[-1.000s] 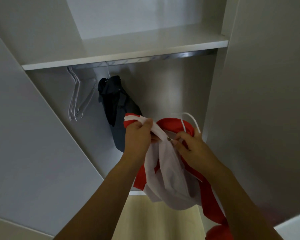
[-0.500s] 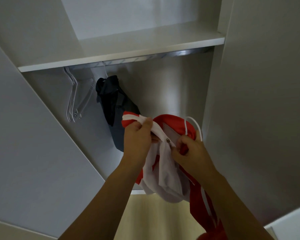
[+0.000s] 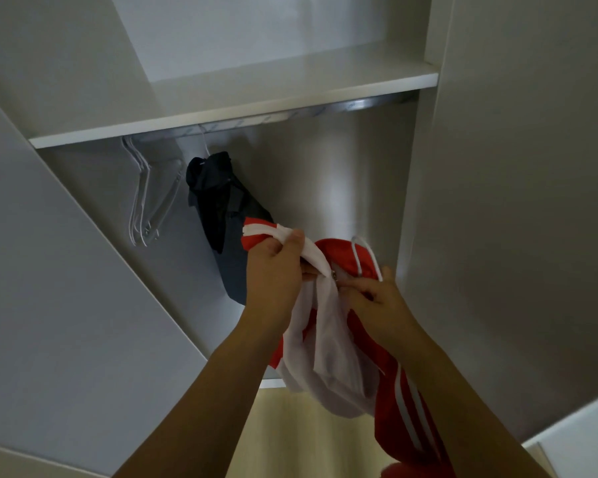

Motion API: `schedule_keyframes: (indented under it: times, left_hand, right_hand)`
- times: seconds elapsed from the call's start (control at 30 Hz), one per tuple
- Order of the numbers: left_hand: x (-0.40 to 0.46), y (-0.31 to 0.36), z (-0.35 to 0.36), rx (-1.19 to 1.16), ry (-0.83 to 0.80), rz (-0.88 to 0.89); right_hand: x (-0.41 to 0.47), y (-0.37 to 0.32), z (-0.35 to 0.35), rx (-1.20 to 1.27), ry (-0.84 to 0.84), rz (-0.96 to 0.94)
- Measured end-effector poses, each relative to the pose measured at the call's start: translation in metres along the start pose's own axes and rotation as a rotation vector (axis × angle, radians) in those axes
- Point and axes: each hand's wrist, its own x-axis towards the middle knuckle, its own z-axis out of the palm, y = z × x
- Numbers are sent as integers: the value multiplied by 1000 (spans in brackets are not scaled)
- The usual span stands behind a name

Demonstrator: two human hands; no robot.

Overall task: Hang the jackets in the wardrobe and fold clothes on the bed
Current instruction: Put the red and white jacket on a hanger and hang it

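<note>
A red jacket (image 3: 403,419) with white lining and white stripes hangs between my hands in front of the open wardrobe. My left hand (image 3: 273,270) grips its white collar edge. My right hand (image 3: 377,301) pinches the fabric near the metal zipper pull (image 3: 334,277). The hook of a white hanger (image 3: 366,253) sticks up out of the jacket behind my right hand. A dark jacket (image 3: 221,215) hangs from the metal rail (image 3: 325,110) under the shelf.
Several bare white hangers (image 3: 149,198) hang at the rail's left end. A white shelf (image 3: 242,108) sits above the rail. Open wardrobe doors (image 3: 66,288) flank both sides. The right stretch of the rail is bare. Pale floor (image 3: 290,436) lies below.
My right hand has slid down and closer to the zipper pull, bunching the fabric. The jacket has drawn in slightly. The view has tilted a little.
</note>
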Motion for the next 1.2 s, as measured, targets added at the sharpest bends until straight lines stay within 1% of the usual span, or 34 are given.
schedule_keyframes:
  times: [0.1,0.13,0.17,0.27,0.33,0.47,0.53,0.6,0.67,0.73,0.77,0.8,0.87,0.93,0.97,1.0,1.03,1.07,1.1,1.17,1.2]
  left_hand:
    - [-3,0,2,-1,16,-3]
    - [-3,0,3,5,12,-8]
    - [-3,1,3,11,4,-14]
    - [-2,2,2,13,-9,-6]
    - [-2,1,1,22,-5,15]
    - [-4,-1,-4,69,-1,42]
    - [-8,-4,-8,155,-26,88]
    - [-12,-7,-14,235,-42,100]
    - [-13,-11,-24,265,-14,80]
    - [-9,-13,-38,286,50,62]
    - [-5,-12,-46,324,76,58]
    - [1,-11,-54,417,82,59]
    - [16,-13,-67,801,12,40]
    - [31,-17,-71,1206,-113,-10]
    - [35,-18,-68,1365,-154,-4]
    - [37,-18,-61,1464,-161,53]
    - [38,-18,-51,1481,-157,161]
    - [38,-18,-38,1407,-196,280]
    - [37,-16,-23,1278,-303,356]
    - [30,-11,9,1047,-567,358]
    - [27,-11,21,1020,-630,382]
  right_hand:
    - [0,-3,3,273,-27,231]
    - [0,-2,3,316,-42,273]
    - [1,-2,1,322,-63,277]
    - [0,-4,-2,273,-136,158]
    - [-1,-5,-1,308,-132,126]
    - [2,1,-1,329,-60,112]
    - [7,4,-5,342,-24,98]
    - [15,7,-12,377,48,114]
    - [22,12,-22,420,135,150]
    - [30,17,-33,466,220,200]
    - [33,17,-39,481,259,220]
    - [37,16,-43,488,291,236]
    - [41,10,-47,488,318,239]
    - [45,4,-46,452,285,187]
    - [46,-1,-45,428,255,150]
    - [46,-6,-44,414,223,118]
    - [46,-11,-43,403,194,97]
    - [46,-17,-42,392,173,79]
    - [46,-22,-42,385,160,57]
    - [47,-31,-44,403,135,18]
    - [46,-35,-46,423,110,3]
